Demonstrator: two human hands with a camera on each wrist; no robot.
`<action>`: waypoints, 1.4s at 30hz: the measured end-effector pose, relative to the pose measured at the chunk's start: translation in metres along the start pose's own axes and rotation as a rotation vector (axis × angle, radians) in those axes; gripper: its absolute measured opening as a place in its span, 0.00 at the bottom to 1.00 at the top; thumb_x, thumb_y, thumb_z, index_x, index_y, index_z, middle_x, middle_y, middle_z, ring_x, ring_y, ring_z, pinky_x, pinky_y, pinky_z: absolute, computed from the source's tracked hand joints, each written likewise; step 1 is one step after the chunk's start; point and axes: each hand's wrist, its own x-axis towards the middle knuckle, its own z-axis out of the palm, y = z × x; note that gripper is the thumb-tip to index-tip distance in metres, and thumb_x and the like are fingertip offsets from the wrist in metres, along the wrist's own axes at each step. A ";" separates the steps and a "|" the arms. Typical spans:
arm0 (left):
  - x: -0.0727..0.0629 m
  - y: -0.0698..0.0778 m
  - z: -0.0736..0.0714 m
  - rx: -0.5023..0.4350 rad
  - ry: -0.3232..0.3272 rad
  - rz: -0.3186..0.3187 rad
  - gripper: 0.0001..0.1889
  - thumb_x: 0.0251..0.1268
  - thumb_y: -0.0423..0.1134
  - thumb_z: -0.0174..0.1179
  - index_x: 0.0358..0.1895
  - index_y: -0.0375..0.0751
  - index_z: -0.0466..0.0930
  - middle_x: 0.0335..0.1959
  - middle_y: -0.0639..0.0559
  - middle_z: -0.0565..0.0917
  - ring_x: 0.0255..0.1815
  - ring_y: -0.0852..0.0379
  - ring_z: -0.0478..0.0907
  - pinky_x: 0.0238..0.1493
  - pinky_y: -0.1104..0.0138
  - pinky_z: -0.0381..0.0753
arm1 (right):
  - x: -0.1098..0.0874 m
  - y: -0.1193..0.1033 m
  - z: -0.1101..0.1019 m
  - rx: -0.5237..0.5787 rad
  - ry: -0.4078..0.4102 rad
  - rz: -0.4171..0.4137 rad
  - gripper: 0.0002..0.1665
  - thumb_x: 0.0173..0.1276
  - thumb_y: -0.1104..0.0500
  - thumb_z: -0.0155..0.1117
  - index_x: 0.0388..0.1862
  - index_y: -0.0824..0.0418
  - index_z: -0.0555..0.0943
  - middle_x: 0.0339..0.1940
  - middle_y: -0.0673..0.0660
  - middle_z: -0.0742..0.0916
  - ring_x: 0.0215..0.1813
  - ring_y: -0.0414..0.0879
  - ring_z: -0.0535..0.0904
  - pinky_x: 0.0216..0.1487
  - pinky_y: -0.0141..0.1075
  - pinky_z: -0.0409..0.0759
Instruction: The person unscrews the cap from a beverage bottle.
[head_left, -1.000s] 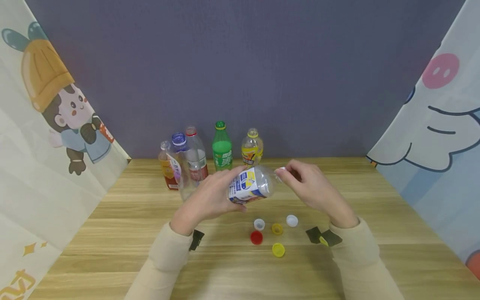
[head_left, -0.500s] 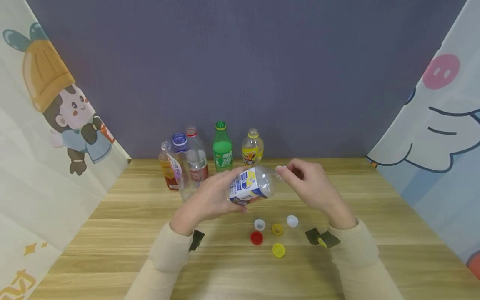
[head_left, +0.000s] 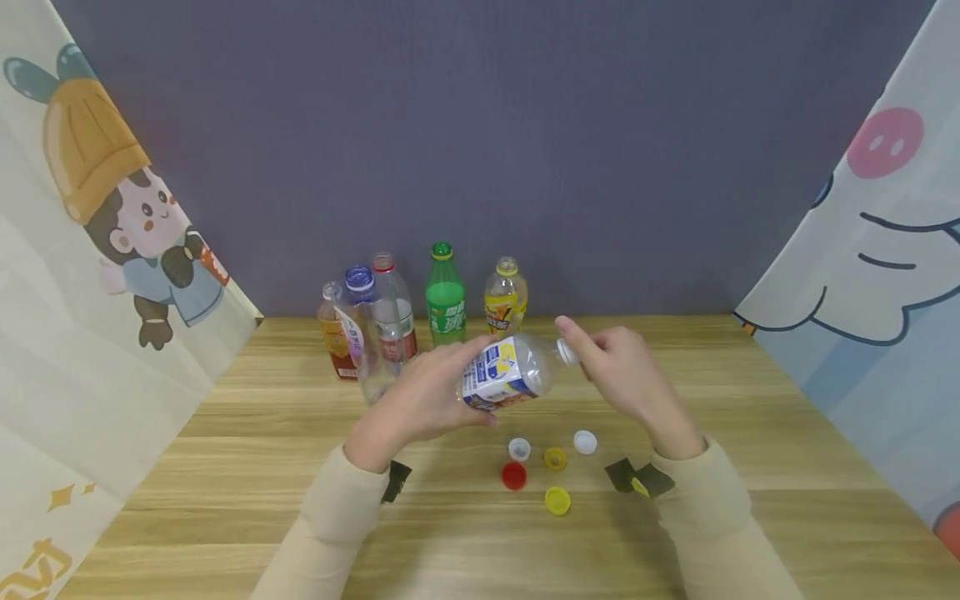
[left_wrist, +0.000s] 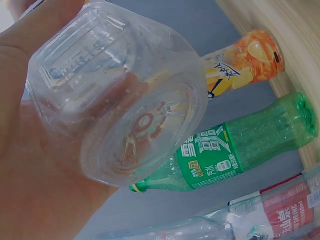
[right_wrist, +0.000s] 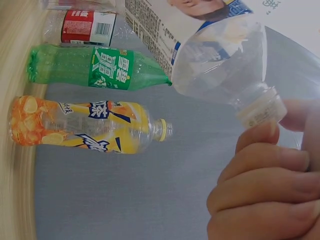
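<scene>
My left hand (head_left: 420,396) grips a clear plastic bottle (head_left: 536,367) with a white, blue and yellow label, held tilted above the table with its neck to the right. In the left wrist view the base of the bottle (left_wrist: 145,120) faces the camera, the palm behind it. A white bottle cap (head_left: 567,352) sits on the neck. My right hand (head_left: 626,371) pinches this cap (right_wrist: 261,111) between thumb and index finger, as the right wrist view shows; its other fingers are curled below.
Behind the hands stand a green bottle (head_left: 446,300), a yellow-labelled bottle (head_left: 505,300) and several others, including a blue-necked bottle (head_left: 360,283). Loose caps lie in front: a red cap (head_left: 513,476), a yellow cap (head_left: 557,501) and several more. A grey panel (head_left: 495,150) closes the back.
My right thumb has shifted up off the front of the cap, so more of the white cap shows. The left hand and bottle stay nearly still.
</scene>
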 end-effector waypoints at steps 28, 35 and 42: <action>0.000 -0.001 0.000 0.000 -0.003 -0.004 0.56 0.35 0.53 0.85 0.74 0.48 0.67 0.52 0.51 0.84 0.49 0.54 0.81 0.49 0.58 0.82 | 0.000 -0.002 0.000 -0.026 -0.012 -0.021 0.38 0.78 0.34 0.47 0.16 0.58 0.74 0.11 0.49 0.70 0.16 0.44 0.63 0.21 0.38 0.67; 0.000 -0.001 0.001 0.015 0.004 -0.009 0.55 0.35 0.52 0.86 0.74 0.48 0.68 0.49 0.51 0.84 0.47 0.53 0.81 0.47 0.58 0.81 | 0.000 -0.001 0.000 -0.044 -0.023 -0.014 0.37 0.79 0.34 0.46 0.21 0.60 0.78 0.13 0.51 0.73 0.18 0.46 0.67 0.25 0.40 0.69; 0.000 -0.001 0.001 0.023 0.004 -0.015 0.55 0.35 0.52 0.86 0.74 0.49 0.68 0.50 0.50 0.84 0.47 0.53 0.81 0.47 0.57 0.81 | 0.000 -0.001 0.000 -0.027 -0.031 -0.012 0.36 0.79 0.34 0.47 0.23 0.60 0.79 0.13 0.51 0.71 0.18 0.46 0.66 0.25 0.41 0.69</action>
